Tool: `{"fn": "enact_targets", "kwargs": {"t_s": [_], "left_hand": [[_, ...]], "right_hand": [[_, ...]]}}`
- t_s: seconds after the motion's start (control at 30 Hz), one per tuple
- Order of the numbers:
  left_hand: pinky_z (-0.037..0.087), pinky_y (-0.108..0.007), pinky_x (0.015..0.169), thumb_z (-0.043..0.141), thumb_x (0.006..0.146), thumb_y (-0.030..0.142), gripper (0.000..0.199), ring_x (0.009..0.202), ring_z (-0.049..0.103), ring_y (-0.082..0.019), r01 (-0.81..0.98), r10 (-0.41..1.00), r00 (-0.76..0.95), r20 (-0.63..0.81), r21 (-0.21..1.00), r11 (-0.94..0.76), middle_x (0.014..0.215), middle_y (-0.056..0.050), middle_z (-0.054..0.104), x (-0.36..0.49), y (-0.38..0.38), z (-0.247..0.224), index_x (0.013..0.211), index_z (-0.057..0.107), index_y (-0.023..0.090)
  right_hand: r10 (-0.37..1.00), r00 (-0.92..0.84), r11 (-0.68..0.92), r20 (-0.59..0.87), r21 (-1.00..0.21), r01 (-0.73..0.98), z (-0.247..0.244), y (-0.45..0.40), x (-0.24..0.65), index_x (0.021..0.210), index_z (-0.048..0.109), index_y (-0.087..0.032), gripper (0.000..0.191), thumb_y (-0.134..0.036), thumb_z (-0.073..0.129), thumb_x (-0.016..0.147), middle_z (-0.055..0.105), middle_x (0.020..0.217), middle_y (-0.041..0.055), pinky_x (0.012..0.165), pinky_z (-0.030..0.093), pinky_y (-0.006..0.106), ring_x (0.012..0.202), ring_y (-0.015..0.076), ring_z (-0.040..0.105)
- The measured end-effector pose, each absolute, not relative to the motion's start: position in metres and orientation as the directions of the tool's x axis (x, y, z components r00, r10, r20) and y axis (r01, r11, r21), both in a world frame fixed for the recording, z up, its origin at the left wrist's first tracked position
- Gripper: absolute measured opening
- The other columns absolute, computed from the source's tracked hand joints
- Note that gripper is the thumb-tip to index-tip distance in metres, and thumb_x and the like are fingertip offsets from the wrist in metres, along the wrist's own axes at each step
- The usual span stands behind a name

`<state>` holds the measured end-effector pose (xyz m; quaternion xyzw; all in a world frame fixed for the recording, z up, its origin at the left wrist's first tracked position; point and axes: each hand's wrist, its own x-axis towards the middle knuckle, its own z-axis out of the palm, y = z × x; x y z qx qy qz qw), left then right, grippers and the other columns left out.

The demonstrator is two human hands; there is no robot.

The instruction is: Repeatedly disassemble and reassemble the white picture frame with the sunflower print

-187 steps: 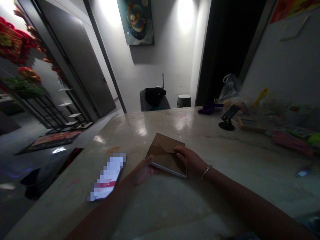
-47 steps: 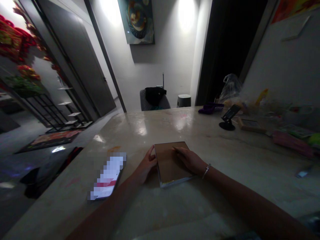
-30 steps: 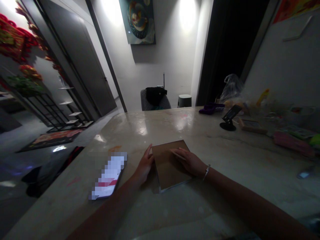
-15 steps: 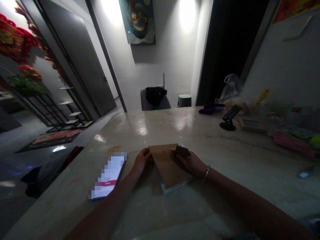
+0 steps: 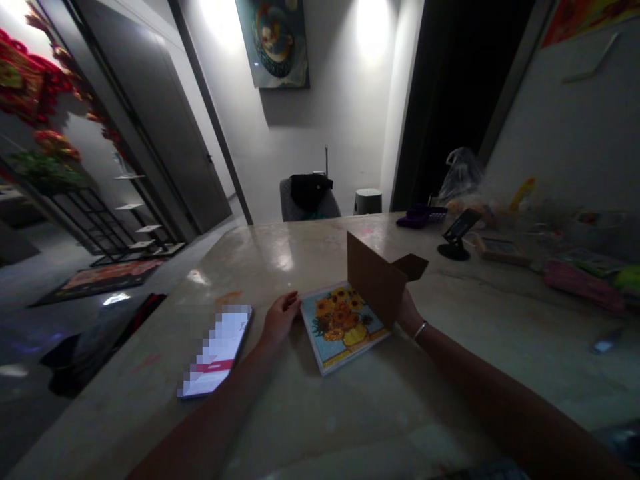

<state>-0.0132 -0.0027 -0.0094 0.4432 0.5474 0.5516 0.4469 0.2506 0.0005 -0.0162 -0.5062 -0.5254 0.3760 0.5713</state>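
Note:
A framed sunflower picture (image 5: 341, 319) lies face up on the table, showing orange and yellow blooms in a yellow vase on pale blue, inside a thin whitish frame. Above its right part, a brown backing board (image 5: 376, 283) stands tilted on edge, with a folding stand flap (image 5: 411, 267) sticking out behind. My right hand (image 5: 409, 315) grips that board from its right side; most of its fingers are hidden behind it. At the picture's upper left corner rests my left hand (image 5: 281, 320), fingers loosely bent and apart, the tips at the frame's edge.
A lit phone (image 5: 216, 353) lies left of my left forearm. Toward the right stand a black phone holder (image 5: 457, 237), a wooden frame (image 5: 500, 249) and a pink bag-like item (image 5: 583, 283). A purple item (image 5: 420, 215) sits at the far edge; a chair (image 5: 311, 197) is beyond.
The brown board has swung up and rightward off the frame in my right hand, uncovering the sunflower picture. My left hand has shifted slightly left, staying by the frame's corner.

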Motion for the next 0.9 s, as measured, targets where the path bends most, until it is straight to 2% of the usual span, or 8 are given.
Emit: {"fn": "enact_targets", "kwargs": {"t_s": [0.1, 0.17, 0.33, 0.47, 0.6, 0.7, 0.8, 0.9], "left_hand": [[0.045, -0.033, 0.077, 0.068, 0.061, 0.033, 0.036, 0.081, 0.061, -0.019, -0.048, 0.970, -0.242, 0.033, 0.998, -0.046, 0.091, -0.006, 0.065, -0.016, -0.004, -0.008, 0.092, 0.061, 0.015], [0.045, -0.033, 0.078, 0.067, 0.062, 0.034, 0.036, 0.083, 0.061, -0.020, -0.077, 0.968, -0.246, 0.045, 0.995, -0.066, 0.091, -0.006, 0.066, -0.017, -0.006, -0.007, 0.092, 0.061, 0.015], [0.048, -0.031, 0.076, 0.062, 0.066, 0.023, 0.040, 0.085, 0.062, -0.019, -0.148, 0.967, -0.254, -0.021, 0.989, -0.017, 0.097, -0.006, 0.066, -0.016, -0.008, -0.004, 0.106, 0.057, 0.017], [0.050, -0.030, 0.074, 0.058, 0.067, 0.012, 0.051, 0.085, 0.063, -0.019, -0.117, 0.968, -0.242, -0.068, 0.992, 0.040, 0.106, -0.006, 0.064, -0.011, -0.008, -0.002, 0.117, 0.050, 0.019], [0.051, -0.030, 0.076, 0.057, 0.067, 0.011, 0.052, 0.089, 0.062, -0.019, -0.067, 0.972, -0.227, -0.060, 0.997, 0.046, 0.111, -0.005, 0.062, -0.009, -0.010, 0.000, 0.118, 0.050, 0.019], [0.051, -0.030, 0.076, 0.054, 0.066, 0.008, 0.055, 0.090, 0.062, -0.020, -0.055, 0.979, -0.198, -0.043, 0.998, 0.033, 0.112, -0.005, 0.061, -0.009, -0.011, 0.000, 0.120, 0.048, 0.018], [0.052, -0.032, 0.075, 0.051, 0.065, 0.006, 0.060, 0.089, 0.062, -0.020, -0.009, 0.984, -0.176, -0.021, 1.000, 0.020, 0.113, -0.005, 0.061, -0.012, -0.009, -0.004, 0.123, 0.045, 0.018], [0.049, -0.034, 0.082, 0.049, 0.064, 0.006, 0.061, 0.097, 0.060, -0.021, 0.094, 0.986, -0.161, 0.034, 0.995, -0.019, 0.117, -0.006, 0.058, -0.015, -0.004, -0.010, 0.124, 0.043, 0.016]], "right_hand": [[0.953, 0.238, 0.202, 0.189, -0.979, -0.034, -0.018, 0.003, 0.252, 0.089, 0.059, -0.016, 0.033, -0.043, 0.053, 0.071, 0.064, 0.103, 0.0119, 0.076, 0.049, 0.039, 0.090, 0.0256, 0.058], [0.958, 0.247, 0.178, 0.143, -0.976, -0.126, -0.016, 0.001, 0.248, 0.092, 0.057, -0.017, 0.031, -0.041, 0.049, 0.074, 0.063, 0.106, 0.0105, 0.077, 0.049, 0.039, 0.093, 0.0248, 0.058], [0.978, 0.176, -0.006, -0.110, -0.861, -0.509, -0.009, 0.001, 0.242, 0.082, 0.059, -0.021, 0.019, -0.034, 0.047, 0.076, 0.069, 0.084, 0.0031, 0.069, 0.052, 0.033, 0.081, 0.0206, 0.063], [0.970, 0.119, -0.093, -0.211, -0.779, -0.620, -0.009, 0.006, 0.249, 0.079, 0.058, -0.021, 0.017, -0.023, 0.042, 0.080, 0.067, 0.067, 0.0004, 0.060, 0.052, 0.027, 0.065, 0.0156, 0.063], [0.951, 0.065, -0.191, -0.304, -0.735, -0.650, -0.005, 0.006, 0.253, 0.078, 0.057, -0.018, 0.024, -0.012, 0.034, 0.082, 0.065, 0.061, 0.0021, 0.053, 0.049, 0.024, 0.057, 0.0129, 0.062], [0.909, -0.021, -0.345, -0.416, -0.723, -0.598, 0.001, 0.000, 0.249, 0.080, 0.055, -0.014, 0.026, -0.005, 0.031, 0.081, 0.065, 0.064, 0.0039, 0.053, 0.048, 0.022, 0.058, 0.0112, 0.063], [0.853, -0.200, -0.519, -0.483, -0.743, -0.422, 0.006, -0.008, 0.245, 0.084, 0.054, -0.012, 0.021, -0.006, 0.034, 0.081, 0.065, 0.067, 0.0052, 0.053, 0.048, 0.022, 0.060, 0.0116, 0.063], [0.843, -0.329, -0.504, -0.426, -0.839, -0.206, 0.007, -0.015, 0.241, 0.087, 0.056, -0.013, 0.014, -0.018, 0.044, 0.081, 0.064, 0.065, 0.0026, 0.051, 0.047, 0.021, 0.058, 0.0114, 0.062]]}}
